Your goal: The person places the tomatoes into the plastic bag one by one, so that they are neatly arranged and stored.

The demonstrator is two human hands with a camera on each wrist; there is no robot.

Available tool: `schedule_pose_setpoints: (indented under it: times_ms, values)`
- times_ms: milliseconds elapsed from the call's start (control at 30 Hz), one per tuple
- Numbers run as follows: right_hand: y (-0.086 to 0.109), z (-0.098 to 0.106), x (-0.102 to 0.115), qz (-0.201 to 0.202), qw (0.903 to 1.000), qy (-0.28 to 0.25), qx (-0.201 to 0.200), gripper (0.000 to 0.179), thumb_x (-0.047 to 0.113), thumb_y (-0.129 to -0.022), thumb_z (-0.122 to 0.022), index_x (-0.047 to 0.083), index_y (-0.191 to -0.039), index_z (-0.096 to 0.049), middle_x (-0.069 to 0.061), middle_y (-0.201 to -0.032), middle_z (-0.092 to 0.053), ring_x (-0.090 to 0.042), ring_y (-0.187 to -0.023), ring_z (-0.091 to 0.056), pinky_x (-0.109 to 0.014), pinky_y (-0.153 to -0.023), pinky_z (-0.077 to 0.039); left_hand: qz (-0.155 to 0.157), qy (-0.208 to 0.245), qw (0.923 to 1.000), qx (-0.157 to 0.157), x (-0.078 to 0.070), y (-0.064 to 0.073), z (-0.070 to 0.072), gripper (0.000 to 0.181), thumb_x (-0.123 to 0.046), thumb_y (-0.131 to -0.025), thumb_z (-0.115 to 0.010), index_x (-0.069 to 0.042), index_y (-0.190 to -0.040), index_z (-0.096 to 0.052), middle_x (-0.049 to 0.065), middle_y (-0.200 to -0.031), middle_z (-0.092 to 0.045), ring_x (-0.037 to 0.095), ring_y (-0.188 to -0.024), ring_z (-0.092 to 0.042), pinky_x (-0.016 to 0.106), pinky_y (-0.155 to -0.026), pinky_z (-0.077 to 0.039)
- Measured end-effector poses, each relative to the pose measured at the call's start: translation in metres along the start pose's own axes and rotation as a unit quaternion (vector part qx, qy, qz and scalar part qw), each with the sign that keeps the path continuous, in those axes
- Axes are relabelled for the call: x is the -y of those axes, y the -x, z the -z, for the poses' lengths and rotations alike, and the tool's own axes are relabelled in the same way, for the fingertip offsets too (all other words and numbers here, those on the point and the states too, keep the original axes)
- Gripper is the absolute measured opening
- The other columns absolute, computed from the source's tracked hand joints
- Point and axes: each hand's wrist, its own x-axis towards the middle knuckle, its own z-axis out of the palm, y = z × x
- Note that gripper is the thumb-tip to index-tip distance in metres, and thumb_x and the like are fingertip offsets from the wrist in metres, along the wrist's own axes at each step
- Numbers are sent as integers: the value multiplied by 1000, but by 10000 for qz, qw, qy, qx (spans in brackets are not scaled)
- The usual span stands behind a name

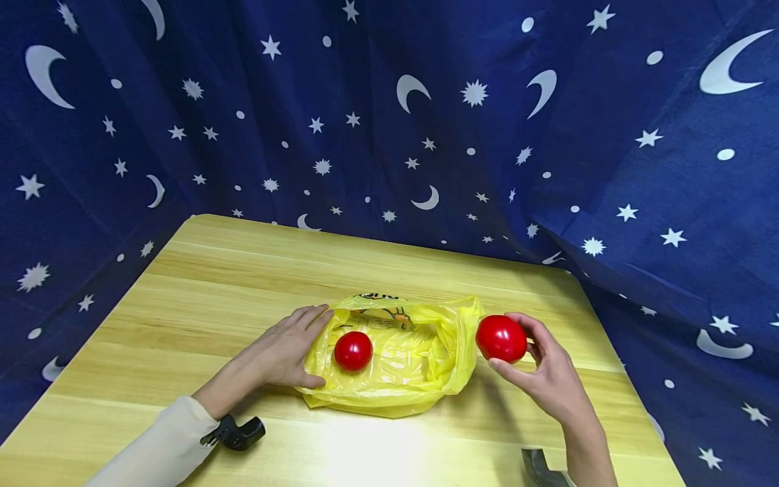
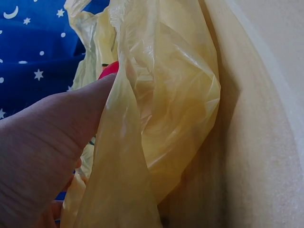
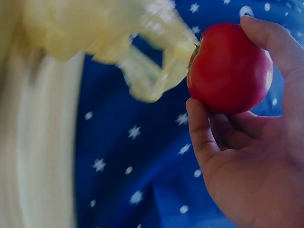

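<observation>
A yellow plastic bag [image 1: 395, 399] lies on the table with its mouth spread upward. Inside its left part sits one red tomato [image 1: 353, 351]; only a sliver of that tomato [image 2: 109, 69] shows in the left wrist view. My left hand [image 1: 286, 352] rests at the bag's left rim, thumb and fingers spread apart, the thumb partly behind the plastic. Just off the bag's right end, my right hand [image 1: 550, 379] holds a second tomato [image 1: 501, 338] between thumb and fingers. Green stem leaves [image 3: 194, 56] show on this tomato in the right wrist view.
The light wooden table [image 1: 213, 284] extends around the bag on all sides. Behind and beside it hangs a dark blue cloth [image 1: 365, 162] with white moons and stars. A crumpled bag handle [image 3: 147, 85] dangles near the held tomato. Black wrist mounts [image 1: 240, 433] sit by both wrists.
</observation>
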Motion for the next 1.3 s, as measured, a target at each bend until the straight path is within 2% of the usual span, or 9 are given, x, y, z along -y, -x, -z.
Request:
schedule_pose_setpoints:
  times_ms: [267, 567, 767, 933, 1300]
  values:
    - [-7, -8, 32, 540, 9983, -106, 206, 73, 3, -66, -85, 9, -130, -50, -3, -122, -54, -10, -103, -54, -12, -86, -46, 6, -31, 10000, 26, 0, 1, 0, 114, -60, -61, -77, 0, -146, -30, 20, -149, -31, 38, -132, -33, 51, -103, -36]
    - [-20, -28, 46, 781, 9964, -1, 338, 73, 11, -63, -88, 13, -127, -52, 2, -120, -55, -14, -103, -51, -18, -81, -50, 67, -26, 10000, 56, -1, 1, 0, 114, -60, -61, -77, 0, -146, -30, 20, -149, -29, 39, -132, -32, 53, -101, -37]
    - [-29, -49, 45, 686, 9955, 105, 651, 70, 23, -67, -87, 17, -127, -52, 6, -119, -55, -13, -104, -52, -30, -81, -53, 56, -10, 10000, 63, -1, 1, 0, 113, -59, -61, -77, 0, -146, -31, 20, -149, -30, 38, -132, -32, 52, -101, -39]
    - [-33, -68, 39, 627, 9939, 305, 853, 72, 28, -68, -86, 16, -129, -50, 3, -121, -54, -17, -105, -55, -36, -84, -53, 45, 7, 10000, 85, -1, 1, 0, 113, -59, -61, -77, 1, -146, -31, 20, -149, -29, 37, -133, -31, 51, -101, -38]
    - [-36, -97, 22, 322, 9923, 506, 1084, 71, 24, -68, -86, 16, -128, -49, 0, -120, -54, -19, -105, -57, -38, -87, -51, 69, 50, 9999, 122, -2, 1, 0, 114, -60, -62, -77, 1, -146, -30, 20, -150, -28, 36, -134, -30, 50, -101, -39]
